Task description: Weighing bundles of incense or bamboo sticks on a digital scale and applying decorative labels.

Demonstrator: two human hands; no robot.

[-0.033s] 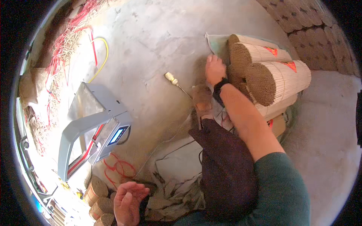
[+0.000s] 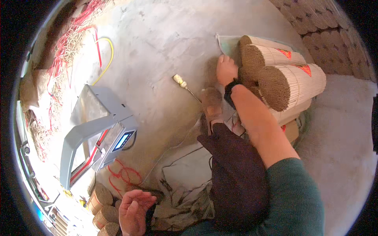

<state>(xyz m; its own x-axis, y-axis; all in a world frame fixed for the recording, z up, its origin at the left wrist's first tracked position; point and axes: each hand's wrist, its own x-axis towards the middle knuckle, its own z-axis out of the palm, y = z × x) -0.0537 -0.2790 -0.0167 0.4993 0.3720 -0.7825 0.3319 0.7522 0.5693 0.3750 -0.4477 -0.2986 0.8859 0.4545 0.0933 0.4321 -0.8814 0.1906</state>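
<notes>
My right hand [image 2: 227, 70], with a dark band [image 2: 231, 93] on its wrist, reaches forward to the pale green sheet [image 2: 232, 44] that lies partly under the stacked bundles. Its fingers are curled round the sheet's near-left edge. Just right of it are several thick, round bundles of thin pale sticks [image 2: 293, 84], piled on their sides, with brown ends facing the hand and red labels on top. At the lower left my left hand [image 2: 136, 210] hangs in the air, fingers loosely bent and apart, holding nothing.
A grey machine with a small lit screen [image 2: 123, 141] stands at left. On the floor lie a cream cord connector [image 2: 179, 81], a yellow loop [image 2: 111, 55] and red strap [image 2: 125, 174]. Smaller bundles [image 2: 100, 198] sit at lower left; more bundles [image 2: 325, 45] are stacked far right. My shoe [image 2: 212, 101] is mid-floor.
The view has shifted very slightly. My right hand stays at the sheet's edge and my left hand keeps its place; nothing else has visibly moved.
</notes>
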